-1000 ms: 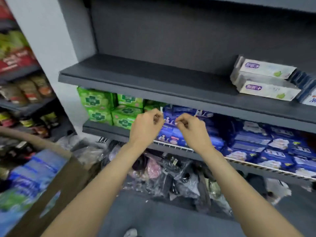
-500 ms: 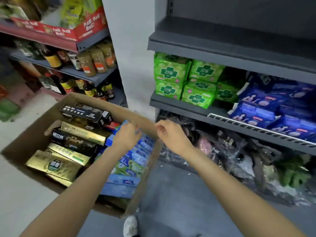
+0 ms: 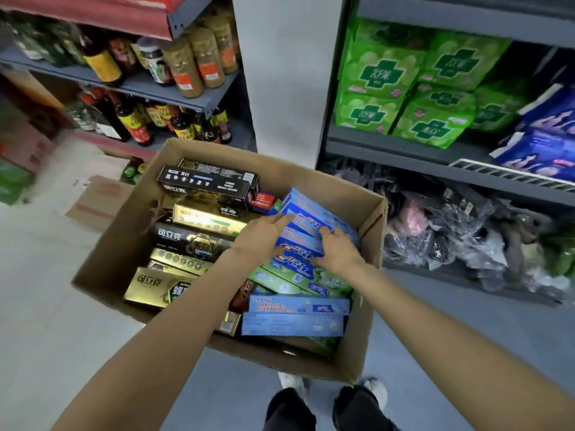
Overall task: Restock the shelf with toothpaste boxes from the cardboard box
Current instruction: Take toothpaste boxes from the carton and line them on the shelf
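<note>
Left hand (image 3: pixel 259 236), right hand (image 3: pixel 337 248) on blue toothpaste boxes (image 3: pixel 306 220) in cardboard box (image 3: pixel 370 275); fingertips hidden, grip unclear.

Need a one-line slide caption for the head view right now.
Both hands, left and right, reach into the cardboard box onto the blue toothpaste boxes.

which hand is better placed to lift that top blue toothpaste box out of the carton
Probably the left hand: its fingers already lie along the near left edge of the top blue toothpaste box. The right hand rests lower, over the Crest boxes beneath.
</note>
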Demonstrator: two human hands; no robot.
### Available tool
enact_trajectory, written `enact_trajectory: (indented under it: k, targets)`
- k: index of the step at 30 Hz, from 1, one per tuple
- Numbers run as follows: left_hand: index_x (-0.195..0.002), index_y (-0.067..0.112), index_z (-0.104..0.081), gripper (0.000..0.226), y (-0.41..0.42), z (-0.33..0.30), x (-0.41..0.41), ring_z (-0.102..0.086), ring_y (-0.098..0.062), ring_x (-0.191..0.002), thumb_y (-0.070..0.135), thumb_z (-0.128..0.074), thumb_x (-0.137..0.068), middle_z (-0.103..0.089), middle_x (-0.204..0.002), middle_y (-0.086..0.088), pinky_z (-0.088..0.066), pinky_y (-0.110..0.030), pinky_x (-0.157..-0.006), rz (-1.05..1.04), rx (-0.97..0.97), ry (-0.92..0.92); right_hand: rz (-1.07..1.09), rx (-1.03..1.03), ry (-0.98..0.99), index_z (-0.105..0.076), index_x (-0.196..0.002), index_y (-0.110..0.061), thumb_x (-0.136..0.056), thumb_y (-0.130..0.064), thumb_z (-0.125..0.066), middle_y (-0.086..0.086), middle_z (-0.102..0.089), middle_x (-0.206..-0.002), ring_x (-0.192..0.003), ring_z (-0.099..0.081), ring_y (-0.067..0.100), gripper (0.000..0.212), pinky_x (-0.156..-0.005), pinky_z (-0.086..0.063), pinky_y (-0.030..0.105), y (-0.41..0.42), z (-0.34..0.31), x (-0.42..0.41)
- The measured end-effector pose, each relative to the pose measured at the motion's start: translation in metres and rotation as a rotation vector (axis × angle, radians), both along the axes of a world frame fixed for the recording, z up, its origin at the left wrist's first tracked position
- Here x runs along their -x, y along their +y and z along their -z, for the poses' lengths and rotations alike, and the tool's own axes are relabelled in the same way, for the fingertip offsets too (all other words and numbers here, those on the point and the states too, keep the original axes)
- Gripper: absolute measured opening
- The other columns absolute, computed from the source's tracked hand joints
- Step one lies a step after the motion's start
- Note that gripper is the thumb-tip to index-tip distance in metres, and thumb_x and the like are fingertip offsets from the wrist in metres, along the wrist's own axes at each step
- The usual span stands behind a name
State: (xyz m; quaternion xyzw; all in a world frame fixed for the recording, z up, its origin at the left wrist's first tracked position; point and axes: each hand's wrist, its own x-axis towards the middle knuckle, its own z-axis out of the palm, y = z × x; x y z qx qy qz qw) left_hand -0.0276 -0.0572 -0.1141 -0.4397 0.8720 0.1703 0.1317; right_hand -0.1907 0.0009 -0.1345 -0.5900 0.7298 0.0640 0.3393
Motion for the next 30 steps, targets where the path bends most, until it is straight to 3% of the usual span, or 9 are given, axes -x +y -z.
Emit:
enact_trajectory:
  k: [3,7,11,15,18,21,24,27,30]
  targets:
    - [-0.145,0.016,-0.021,0.08,-0.006,0.006,-0.006,-0.048,-0.028,-0.123,0.027,-0.07,-0.083,-0.048,-0.138,-0.008,-0.041,-0.036,-0.096,-0.126,-0.061,0.14,-0.002,0.039,0.064,-0.031,-0.136,-0.006,-0.085,-0.03,-0.067,0.017,-0.037,-0.137,-0.129,-0.035,0.035,0.067,-0.105,-0.033,0.041,0.001,0.006,-0.001]
    - [-0.13,0.012,-0.034,0.068,-0.009,0.012,-0.013,-0.051,-0.026,-0.119,0.026,-0.075,-0.078,-0.054,-0.129,-0.009,-0.038,-0.034,-0.097,-0.202,0.008,0.169,-0.019,0.017,0.06,-0.029,-0.142,-0.007,-0.088,-0.028,-0.064,0.017,-0.038,-0.137,-0.127,-0.037,0.036,0.067,-0.106,-0.031,0.039,-0.001,0.007,-0.002]
    - [-0.132,0.013,-0.037,0.069,-0.009,0.018,-0.01,-0.043,-0.021,-0.122,0.036,-0.072,-0.078,-0.047,-0.132,-0.004,-0.033,-0.031,-0.1,-0.067,0.116,0.044,0.078,-0.019,-0.085,-0.026,-0.142,-0.006,-0.09,-0.021,-0.062,0.023,-0.053,-0.126,-0.112,-0.054,0.035,0.064,-0.085,-0.046,0.038,0.005,0.007,-0.005]
    - [-0.134,0.012,-0.035,0.074,-0.009,0.022,-0.008,-0.039,-0.021,-0.124,0.037,-0.074,-0.076,-0.042,-0.135,-0.004,-0.031,-0.031,-0.1,-0.063,0.16,-0.006,0.079,-0.057,-0.121,-0.027,-0.138,-0.005,-0.09,-0.022,-0.061,0.02,-0.053,-0.129,-0.115,-0.053,0.033,0.06,-0.089,-0.045,0.039,0.008,0.002,-0.003]
    - [-0.135,0.012,-0.037,0.073,-0.008,0.024,-0.01,-0.038,-0.02,-0.126,0.037,-0.073,-0.077,-0.04,-0.137,-0.004,-0.03,-0.031,-0.103,-0.04,0.187,-0.028,0.09,-0.085,-0.153,-0.031,-0.131,-0.004,-0.087,-0.024,-0.065,0.016,-0.051,-0.129,-0.114,-0.052,0.03,0.058,-0.084,-0.044,0.035,0.01,0.003,-0.001]
    - [-0.136,0.012,-0.039,0.072,-0.009,0.024,-0.014,-0.036,-0.019,-0.128,0.039,-0.072,-0.078,-0.038,-0.141,-0.001,-0.028,-0.031,-0.105,-0.047,0.167,0.019,0.073,-0.073,-0.032,-0.029,-0.131,-0.004,-0.078,-0.025,-0.074,0.018,-0.054,-0.122,-0.112,-0.053,0.031,0.072,-0.084,-0.048,0.037,0.016,0.013,-0.008]
    - [-0.138,0.011,-0.039,0.073,-0.011,0.022,-0.021,-0.033,-0.018,-0.132,0.039,-0.071,-0.079,-0.034,-0.146,0.0,-0.025,-0.031,-0.108,-0.023,0.114,0.052,0.073,-0.015,0.032,-0.041,-0.12,-0.007,-0.076,-0.025,-0.075,0.015,-0.057,-0.119,-0.11,-0.055,0.03,0.059,-0.087,-0.05,0.038,0.014,0.016,-0.013]
    - [-0.134,0.013,-0.044,0.067,-0.012,0.016,-0.027,-0.036,-0.019,-0.129,0.039,-0.072,-0.079,-0.041,-0.143,-0.001,-0.029,-0.031,-0.105,-0.08,0.048,0.183,0.149,-0.033,-0.099,-0.055,-0.108,-0.008,-0.069,-0.022,-0.082,0.01,-0.063,-0.11,-0.1,-0.061,0.025,0.05,-0.083,-0.051,0.035,0.009,0.01,-0.004]
    - [-0.122,0.015,-0.054,0.049,-0.013,0.004,-0.03,-0.05,-0.017,-0.114,0.03,-0.074,-0.079,-0.059,-0.124,-0.003,-0.042,-0.03,-0.094,-0.325,-0.158,0.55,0.3,0.002,-0.335,-0.061,-0.095,-0.007,-0.063,-0.016,-0.086,0.009,-0.069,-0.097,-0.09,-0.065,0.024,0.042,-0.078,-0.052,0.035,0.01,-0.009,0.009]
